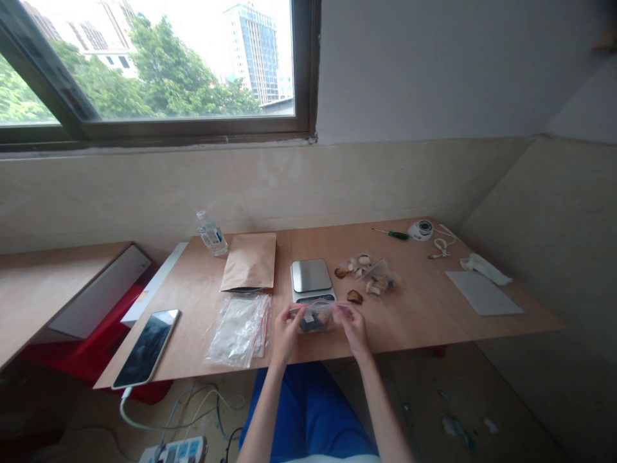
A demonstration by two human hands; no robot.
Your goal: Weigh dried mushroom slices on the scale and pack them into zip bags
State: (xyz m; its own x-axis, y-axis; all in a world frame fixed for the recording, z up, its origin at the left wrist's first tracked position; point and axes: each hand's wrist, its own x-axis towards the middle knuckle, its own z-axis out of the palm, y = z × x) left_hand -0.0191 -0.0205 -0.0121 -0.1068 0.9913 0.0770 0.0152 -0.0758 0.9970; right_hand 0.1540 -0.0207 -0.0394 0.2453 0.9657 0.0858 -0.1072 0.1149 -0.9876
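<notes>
Head view: I see both hands holding a small clear zip bag [317, 317] at the near edge of the worktop [424, 308], just in front of the kitchen scale [312, 280]. My left hand [288, 331] has its grip pinched on the bag's left end, and my right hand [351, 325] is pinched on its right end. The bag's long axis runs left to right, with the red zip line along its top edge and dark pieces inside. No writing on it is legible to me. The water bottle [211, 234] by the wall carries a label, but it is too small to read. A brown paper pouch [249, 262] lies left of the scale, a stack of empty zip bags [239, 328] below it, and a phone [147, 346] further left. Two filled bags [370, 272] lie right of the scale.
</notes>
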